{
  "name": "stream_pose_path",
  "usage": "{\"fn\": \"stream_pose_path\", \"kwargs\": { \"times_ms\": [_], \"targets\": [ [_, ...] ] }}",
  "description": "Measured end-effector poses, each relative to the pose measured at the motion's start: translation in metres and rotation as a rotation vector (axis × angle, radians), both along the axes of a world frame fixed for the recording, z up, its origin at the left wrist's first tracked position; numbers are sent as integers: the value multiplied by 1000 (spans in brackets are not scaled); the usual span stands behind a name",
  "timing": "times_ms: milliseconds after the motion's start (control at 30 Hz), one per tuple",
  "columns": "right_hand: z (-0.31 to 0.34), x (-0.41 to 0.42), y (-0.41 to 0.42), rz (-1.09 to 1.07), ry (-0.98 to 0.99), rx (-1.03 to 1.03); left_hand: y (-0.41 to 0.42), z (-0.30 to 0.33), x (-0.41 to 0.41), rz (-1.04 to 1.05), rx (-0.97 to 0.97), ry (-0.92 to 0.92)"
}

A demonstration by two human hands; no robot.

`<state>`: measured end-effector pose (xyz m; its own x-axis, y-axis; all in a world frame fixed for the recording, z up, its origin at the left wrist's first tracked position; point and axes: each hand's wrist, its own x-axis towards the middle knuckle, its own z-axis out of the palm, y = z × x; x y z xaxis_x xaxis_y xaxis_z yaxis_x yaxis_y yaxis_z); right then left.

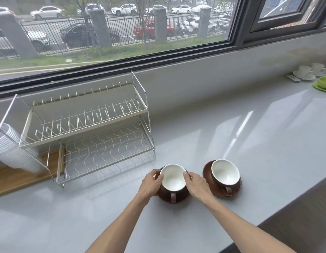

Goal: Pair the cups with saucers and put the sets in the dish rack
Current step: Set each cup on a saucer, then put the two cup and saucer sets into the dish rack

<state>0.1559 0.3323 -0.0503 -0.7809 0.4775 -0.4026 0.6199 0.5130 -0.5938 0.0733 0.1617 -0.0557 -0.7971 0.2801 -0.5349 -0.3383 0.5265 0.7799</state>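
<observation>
Low in the centre of the frame, the left hand [151,183] and the right hand [197,185] close around a brown cup [174,179] with a white inside, one on each side. The left hand's fingers [159,177] curl against the cup's left rim and wall; the right hand's fingers [188,175] press the right rim. Both hands are partly closed, cupped to the round body rather than clenched. The cup sits upright on a brown saucer [178,199], mouth up, its handle [173,196] pointing toward the bottom edge of the frame.

Just right of it, a second brown cup [225,173] stands upright on its own saucer [208,170], untouched, with its handle [227,191] also pointing toward the bottom of the frame. Both sets rest on the pale grey counter [249,143].

The wire dish rack [89,128] stands at centre left, near the held cup but apart from it, its two tiers holding no dishes. White cups on saucers [304,73] and green ones [323,84] sit at the far right edge.
</observation>
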Motion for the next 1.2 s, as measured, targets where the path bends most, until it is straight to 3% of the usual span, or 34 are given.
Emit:
{"fn": "stream_pose_path", "kwargs": {
  "times_ms": [667,1200],
  "targets": [
    [66,-79,-83,124,177,10,-94,62,-52,198,48,145],
    [75,-180,-105,186,164,-85,-114,65,-133,395,63,101]
  ]
}}
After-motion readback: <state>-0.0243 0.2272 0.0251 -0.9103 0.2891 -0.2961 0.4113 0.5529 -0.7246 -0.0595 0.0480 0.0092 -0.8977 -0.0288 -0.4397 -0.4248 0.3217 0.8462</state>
